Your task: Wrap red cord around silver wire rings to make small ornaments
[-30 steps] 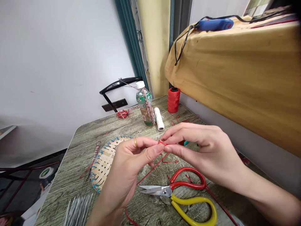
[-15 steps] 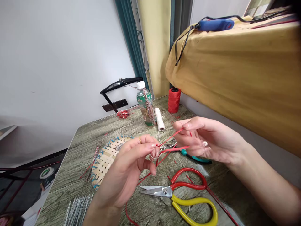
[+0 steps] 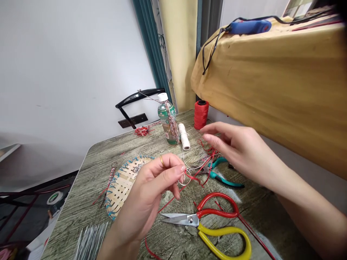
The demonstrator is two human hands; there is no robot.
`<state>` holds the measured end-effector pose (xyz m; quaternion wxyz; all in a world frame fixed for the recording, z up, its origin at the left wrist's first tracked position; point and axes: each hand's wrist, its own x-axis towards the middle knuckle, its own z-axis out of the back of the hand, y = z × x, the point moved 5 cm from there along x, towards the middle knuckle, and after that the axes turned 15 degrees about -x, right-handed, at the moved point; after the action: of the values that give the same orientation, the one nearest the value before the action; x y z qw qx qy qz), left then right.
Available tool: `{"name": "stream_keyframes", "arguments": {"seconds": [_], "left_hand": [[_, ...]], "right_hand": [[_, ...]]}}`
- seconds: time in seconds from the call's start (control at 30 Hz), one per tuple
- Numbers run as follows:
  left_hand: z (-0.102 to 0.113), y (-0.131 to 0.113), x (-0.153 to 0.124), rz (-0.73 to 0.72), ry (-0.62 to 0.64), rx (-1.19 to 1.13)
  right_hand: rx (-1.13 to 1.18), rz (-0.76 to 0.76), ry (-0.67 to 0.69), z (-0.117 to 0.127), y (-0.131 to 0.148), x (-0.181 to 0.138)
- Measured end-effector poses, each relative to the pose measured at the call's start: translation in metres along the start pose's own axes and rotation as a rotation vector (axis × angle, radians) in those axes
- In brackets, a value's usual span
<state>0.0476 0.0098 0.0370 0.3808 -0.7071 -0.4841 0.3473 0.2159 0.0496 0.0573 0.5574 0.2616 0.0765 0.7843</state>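
Observation:
My left hand (image 3: 162,180) is closed in a pinch on a red cord (image 3: 193,177) near the middle of the view. A thin pale loop (image 3: 187,180) shows at its fingertips; whether this is a ring or thread I cannot tell. The cord's short ends hang to the right of the pinch. My right hand (image 3: 233,144) holds nothing, its fingers apart over the table's right side, close to the red thread spool (image 3: 201,115). Under and beside it lie pliers with teal handles (image 3: 223,180). Scissors (image 3: 211,216) with one red and one yellow handle lie below both hands.
A bottle (image 3: 166,119) with twisted cords on it stands behind a white thread roll (image 3: 184,137). A woven tray (image 3: 123,186) edged in blue lies left, with a bundle of metal wires (image 3: 90,240) nearer. Red scraps (image 3: 142,131) lie at the back.
My right hand has let go of the red cord and moved up, its fingers opening. The cord strands between the hands have dropped slack. My left hand keeps its pinch.

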Motion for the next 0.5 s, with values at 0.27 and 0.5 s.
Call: {"name": "stream_keyframes", "arguments": {"seconds": [0.27, 0.5], "left_hand": [[0.001, -0.006, -0.003, -0.112, -0.015, 0.181], [0.011, -0.006, -0.003, -0.126, -0.208, 0.272]], "right_hand": [[0.662, 0.067, 0.485, -0.021, 0.042, -0.032], [0.163, 0.165, 0.05, 0.001, 0.035, -0.027]]}}
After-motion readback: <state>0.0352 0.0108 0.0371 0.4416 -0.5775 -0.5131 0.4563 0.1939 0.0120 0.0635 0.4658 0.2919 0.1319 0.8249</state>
